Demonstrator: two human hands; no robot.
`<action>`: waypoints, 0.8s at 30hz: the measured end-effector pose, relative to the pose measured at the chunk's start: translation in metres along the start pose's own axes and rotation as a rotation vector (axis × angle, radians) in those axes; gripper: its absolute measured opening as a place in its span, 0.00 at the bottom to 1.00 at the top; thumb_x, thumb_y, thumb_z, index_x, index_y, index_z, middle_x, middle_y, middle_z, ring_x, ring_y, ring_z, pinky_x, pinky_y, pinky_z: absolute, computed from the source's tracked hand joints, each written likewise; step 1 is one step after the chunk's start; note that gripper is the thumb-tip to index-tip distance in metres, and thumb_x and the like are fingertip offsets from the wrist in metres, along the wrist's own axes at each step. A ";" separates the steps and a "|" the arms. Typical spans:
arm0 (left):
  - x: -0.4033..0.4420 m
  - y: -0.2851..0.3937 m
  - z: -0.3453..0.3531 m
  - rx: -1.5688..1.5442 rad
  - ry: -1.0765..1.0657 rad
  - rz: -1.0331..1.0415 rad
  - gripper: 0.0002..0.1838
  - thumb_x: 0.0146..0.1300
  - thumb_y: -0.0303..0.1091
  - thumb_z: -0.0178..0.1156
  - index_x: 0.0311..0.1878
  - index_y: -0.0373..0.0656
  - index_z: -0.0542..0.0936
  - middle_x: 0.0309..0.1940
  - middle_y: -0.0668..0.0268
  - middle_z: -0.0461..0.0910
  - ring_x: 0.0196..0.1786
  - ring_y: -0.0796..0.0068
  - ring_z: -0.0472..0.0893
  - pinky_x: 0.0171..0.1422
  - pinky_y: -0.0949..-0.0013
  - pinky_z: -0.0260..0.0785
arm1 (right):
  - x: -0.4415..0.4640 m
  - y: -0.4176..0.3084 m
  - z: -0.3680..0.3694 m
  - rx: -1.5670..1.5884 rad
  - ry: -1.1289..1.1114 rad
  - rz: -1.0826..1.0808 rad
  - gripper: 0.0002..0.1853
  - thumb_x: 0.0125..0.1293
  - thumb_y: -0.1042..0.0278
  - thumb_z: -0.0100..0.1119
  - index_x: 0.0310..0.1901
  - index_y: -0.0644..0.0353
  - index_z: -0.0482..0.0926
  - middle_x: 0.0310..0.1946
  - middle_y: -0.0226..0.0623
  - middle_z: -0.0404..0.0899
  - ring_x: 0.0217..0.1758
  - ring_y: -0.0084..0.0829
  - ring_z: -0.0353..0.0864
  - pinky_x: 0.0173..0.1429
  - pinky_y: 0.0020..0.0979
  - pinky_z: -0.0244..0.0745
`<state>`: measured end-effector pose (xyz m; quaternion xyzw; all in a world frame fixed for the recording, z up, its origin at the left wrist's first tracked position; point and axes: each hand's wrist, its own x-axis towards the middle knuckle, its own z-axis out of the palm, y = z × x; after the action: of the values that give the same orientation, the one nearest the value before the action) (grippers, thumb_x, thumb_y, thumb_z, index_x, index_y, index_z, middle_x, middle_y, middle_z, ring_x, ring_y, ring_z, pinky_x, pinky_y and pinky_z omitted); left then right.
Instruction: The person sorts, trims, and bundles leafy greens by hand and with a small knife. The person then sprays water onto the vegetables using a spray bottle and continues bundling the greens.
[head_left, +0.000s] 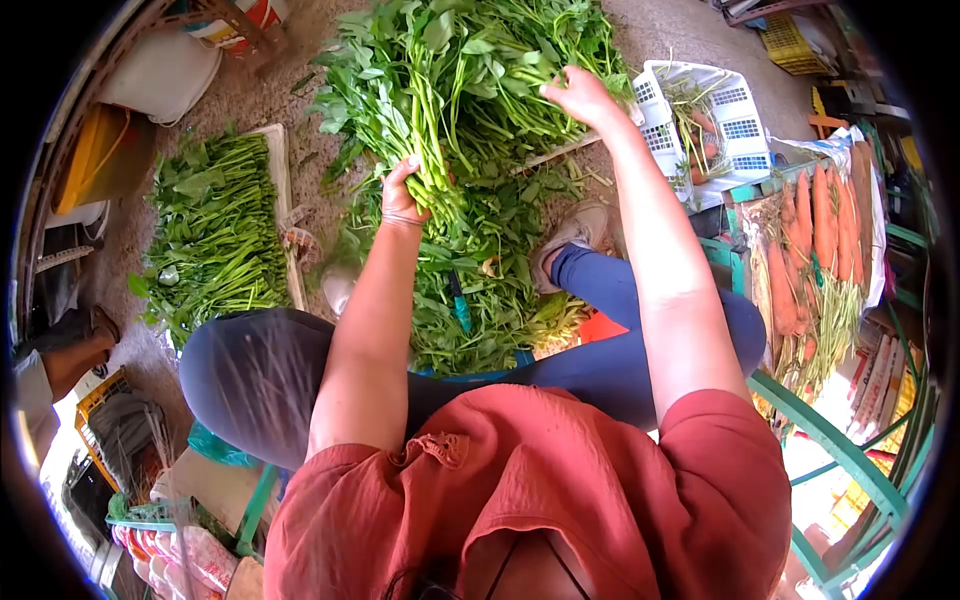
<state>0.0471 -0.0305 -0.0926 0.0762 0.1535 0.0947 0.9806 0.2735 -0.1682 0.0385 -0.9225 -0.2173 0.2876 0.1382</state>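
Note:
My left hand (pixel 404 190) is wrapped round the lower stems of a bunch of leafy greens (pixel 428 125), whose leaves point away from me. My right hand (pixel 580 97) is at the right side of the large pile of greens (pixel 500 50), its fingers closed near some stems; whatever they hold is too small to make out. Below my hands, more loose leaves (pixel 470 335) lie between my knees, with a teal-handled tool (pixel 460 302) among them.
Stacked greens (pixel 215 235) lie at the left. On the right stand a white basket (pixel 748 130) with carrots and stems, bundled carrots (pixel 820 225) and a green metal frame (pixel 830 440). Another person's leg (pixel 75 365) shows at the far left.

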 end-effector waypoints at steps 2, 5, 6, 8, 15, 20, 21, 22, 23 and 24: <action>0.002 0.000 -0.003 0.031 0.006 0.016 0.20 0.48 0.33 0.58 0.45 0.32 0.72 0.33 0.55 0.78 0.34 0.60 0.79 0.41 0.60 0.74 | 0.007 0.009 0.007 0.380 0.036 0.018 0.20 0.59 0.62 0.56 0.46 0.69 0.67 0.38 0.43 0.75 0.33 0.29 0.81 0.36 0.30 0.75; 0.001 -0.002 0.002 0.025 0.003 0.030 0.20 0.48 0.32 0.58 0.45 0.31 0.72 0.33 0.54 0.78 0.34 0.60 0.79 0.40 0.61 0.75 | -0.002 0.008 0.024 0.634 0.026 0.005 0.14 0.56 0.68 0.59 0.38 0.67 0.67 0.30 0.40 0.75 0.22 0.22 0.76 0.32 0.22 0.70; 0.001 -0.002 0.001 0.026 -0.001 0.035 0.20 0.49 0.32 0.58 0.45 0.31 0.72 0.33 0.54 0.78 0.34 0.60 0.79 0.40 0.61 0.75 | -0.004 0.007 0.031 0.656 -0.020 0.020 0.14 0.54 0.66 0.60 0.37 0.65 0.69 0.29 0.39 0.75 0.27 0.23 0.77 0.35 0.24 0.70; 0.002 -0.002 -0.001 0.006 -0.022 0.032 0.20 0.49 0.32 0.57 0.45 0.30 0.72 0.33 0.54 0.78 0.34 0.60 0.79 0.40 0.60 0.75 | -0.005 0.004 0.046 0.616 -0.106 0.028 0.17 0.49 0.60 0.64 0.34 0.64 0.73 0.29 0.36 0.76 0.32 0.27 0.78 0.40 0.31 0.73; 0.006 0.000 -0.009 0.020 -0.049 0.000 0.22 0.49 0.34 0.58 0.48 0.34 0.71 0.40 0.58 0.77 0.36 0.62 0.78 0.41 0.56 0.72 | 0.004 -0.017 0.050 -0.026 -0.086 0.139 0.24 0.46 0.52 0.65 0.39 0.62 0.75 0.35 0.39 0.77 0.37 0.30 0.77 0.41 0.31 0.72; 0.003 0.000 -0.001 0.013 -0.035 0.010 0.23 0.49 0.32 0.57 0.48 0.29 0.71 0.33 0.54 0.78 0.33 0.61 0.79 0.40 0.62 0.75 | 0.015 -0.006 0.017 0.156 -0.112 0.004 0.22 0.48 0.53 0.65 0.37 0.63 0.75 0.41 0.43 0.77 0.56 0.34 0.68 0.59 0.40 0.65; 0.003 -0.001 0.000 0.009 -0.037 0.012 0.23 0.49 0.32 0.57 0.48 0.29 0.71 0.33 0.54 0.78 0.33 0.61 0.79 0.40 0.62 0.75 | 0.012 -0.008 0.009 0.240 -0.158 -0.009 0.20 0.50 0.54 0.64 0.36 0.63 0.75 0.37 0.42 0.78 0.52 0.33 0.72 0.55 0.41 0.69; 0.004 -0.001 0.001 0.014 -0.008 0.023 0.23 0.49 0.31 0.57 0.48 0.29 0.71 0.33 0.54 0.78 0.34 0.62 0.79 0.41 0.63 0.75 | 0.008 -0.010 0.005 0.325 -0.202 -0.023 0.19 0.51 0.55 0.63 0.36 0.62 0.75 0.32 0.42 0.79 0.47 0.32 0.75 0.51 0.42 0.72; 0.004 -0.001 0.003 0.020 0.021 0.036 0.22 0.49 0.31 0.57 0.47 0.29 0.71 0.34 0.54 0.78 0.34 0.62 0.79 0.41 0.63 0.75 | 0.003 -0.012 0.005 0.322 -0.201 -0.026 0.19 0.51 0.55 0.63 0.36 0.62 0.75 0.32 0.42 0.79 0.47 0.32 0.75 0.51 0.42 0.72; 0.005 -0.001 0.002 0.020 0.019 0.040 0.22 0.49 0.31 0.57 0.47 0.29 0.71 0.34 0.54 0.78 0.34 0.62 0.79 0.41 0.63 0.75 | 0.000 -0.014 0.010 0.535 -0.287 0.054 0.18 0.52 0.57 0.63 0.36 0.63 0.74 0.28 0.38 0.78 0.39 0.28 0.76 0.42 0.33 0.74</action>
<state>0.0524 -0.0310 -0.0922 0.0881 0.1623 0.1135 0.9762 0.2632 -0.1548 0.0361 -0.8086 -0.1265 0.4657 0.3365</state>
